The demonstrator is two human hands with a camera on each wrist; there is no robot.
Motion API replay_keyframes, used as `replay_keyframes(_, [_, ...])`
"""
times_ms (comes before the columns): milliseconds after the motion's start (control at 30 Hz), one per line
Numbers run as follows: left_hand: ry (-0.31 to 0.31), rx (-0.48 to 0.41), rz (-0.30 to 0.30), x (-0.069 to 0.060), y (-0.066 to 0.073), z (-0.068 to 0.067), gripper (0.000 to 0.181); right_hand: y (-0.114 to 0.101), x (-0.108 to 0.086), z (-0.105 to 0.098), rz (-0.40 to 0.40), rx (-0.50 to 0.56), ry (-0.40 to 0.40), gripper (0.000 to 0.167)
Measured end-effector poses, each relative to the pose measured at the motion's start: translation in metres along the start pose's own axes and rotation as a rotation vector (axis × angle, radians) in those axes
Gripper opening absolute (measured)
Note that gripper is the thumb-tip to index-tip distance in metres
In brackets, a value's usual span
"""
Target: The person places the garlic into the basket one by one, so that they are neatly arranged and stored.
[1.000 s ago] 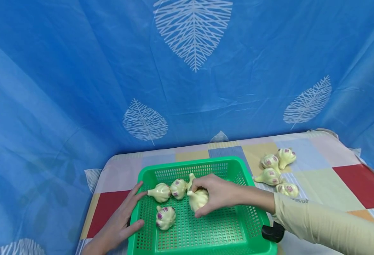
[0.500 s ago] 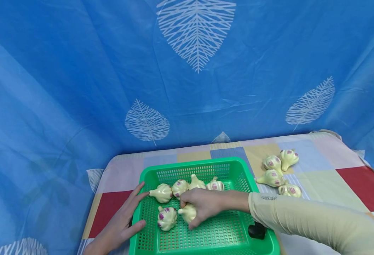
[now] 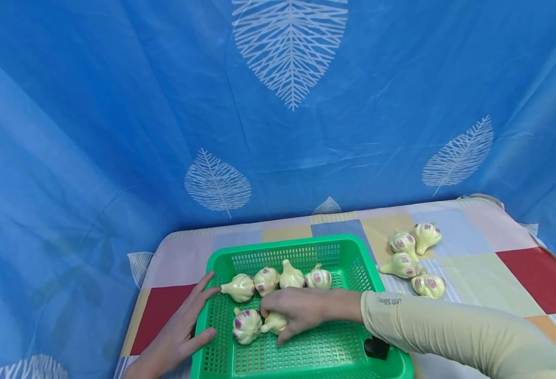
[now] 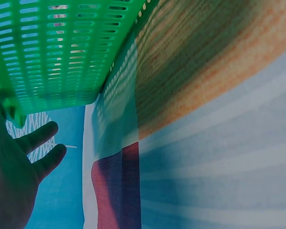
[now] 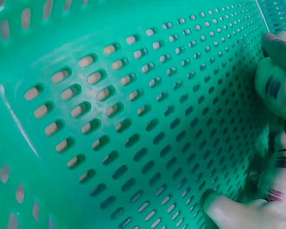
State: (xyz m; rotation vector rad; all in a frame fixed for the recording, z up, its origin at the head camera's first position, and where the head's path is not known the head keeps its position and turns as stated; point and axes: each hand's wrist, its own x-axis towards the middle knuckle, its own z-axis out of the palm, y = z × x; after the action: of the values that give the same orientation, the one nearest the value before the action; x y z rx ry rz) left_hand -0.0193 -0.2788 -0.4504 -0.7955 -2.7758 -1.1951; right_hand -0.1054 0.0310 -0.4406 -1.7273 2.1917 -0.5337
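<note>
Inside the green basket [image 3: 306, 363], my right hand [image 3: 301, 309] grips a garlic bulb [image 3: 274, 322] low over the basket floor, beside another bulb [image 3: 246, 326] on its left. Behind them a row of several bulbs runs across the basket, one of them at its left end [image 3: 240, 288]. In the right wrist view, bulbs [image 5: 276, 88] and part of the hand show at the right edge. My left hand [image 3: 178, 329] rests at the basket's left rim with fingers spread; the left wrist view shows two of its fingers [image 4: 45, 148] extended beside the basket wall [image 4: 62, 62].
Several more garlic bulbs [image 3: 403, 265] lie grouped on the patchwork cloth [image 3: 481, 273] to the right of the basket. A blue curtain with white leaf prints [image 3: 306, 158] hangs behind the table. A black band [image 3: 376, 348] is at the right forearm.
My right hand has moved left and toward the near side with the bulb, bringing it down beside the front-left one. The bulb at the row's right end has come into view. My left hand stays put.
</note>
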Motion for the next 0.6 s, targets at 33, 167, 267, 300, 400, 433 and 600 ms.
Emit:
replay_keyframes(33, [-0.004, -0.001, -0.003, 0.0001, 0.0001, -0.0001, 0.067, -0.0003, -0.0002, 0.0001, -0.005, -0.011, -0.002, 0.048])
replay_keyframes(167, [-0.028, 0.007, -0.007, -0.0003, -0.0004, -0.0004, 0.067, -0.0030, -0.0019, -0.0016, -0.026, -0.063, -0.013, 0.048])
replay_keyframes(267, [-0.039, 0.011, -0.013, -0.0004, 0.0001, -0.0011, 0.067, -0.0052, -0.0035, -0.0049, -0.033, -0.091, -0.026, 0.047])
replay_keyframes(300, [-0.039, 0.013, -0.014, -0.0005, 0.0001, -0.0013, 0.067, -0.0054, -0.0040, -0.0058, -0.036, -0.097, -0.028, 0.046])
replay_keyframes(400, [-0.038, 0.014, -0.016, -0.0004, 0.0009, -0.0020, 0.067, -0.0041, -0.0039, -0.0071, -0.068, -0.104, -0.017, 0.040])
replay_keyframes(433, [-0.039, 0.020, -0.013, -0.0004, 0.0008, -0.0019, 0.067, -0.0034, -0.0034, -0.0069, -0.086, -0.100, -0.008, 0.036])
replay_keyframes(600, [-0.039, 0.032, -0.013, -0.0003, 0.0027, -0.0013, 0.067, -0.0048, 0.0017, -0.0077, -0.195, -0.091, 0.038, 0.018])
